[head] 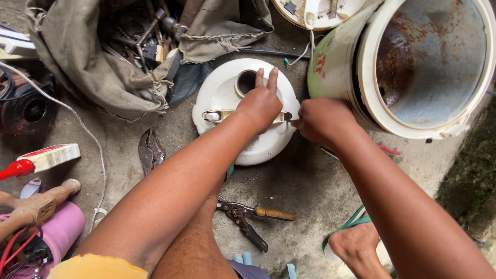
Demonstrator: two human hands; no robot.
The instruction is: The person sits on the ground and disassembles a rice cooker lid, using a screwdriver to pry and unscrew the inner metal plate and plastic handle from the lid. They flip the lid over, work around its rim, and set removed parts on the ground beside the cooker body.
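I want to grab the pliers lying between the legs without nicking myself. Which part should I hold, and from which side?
Take the pliers by the brown-sleeved handle, which points right and lies flat on the bare concrete floor. Come from above on the right: that end seems clear, while the jaw end is tucked against the leg.

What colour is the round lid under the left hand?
White lid, with a metal strip across it; head view.

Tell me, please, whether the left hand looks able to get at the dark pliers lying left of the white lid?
Probably yes: the pliers lie uncovered on the concrete, close beside the left hand, which rests on the white lid.
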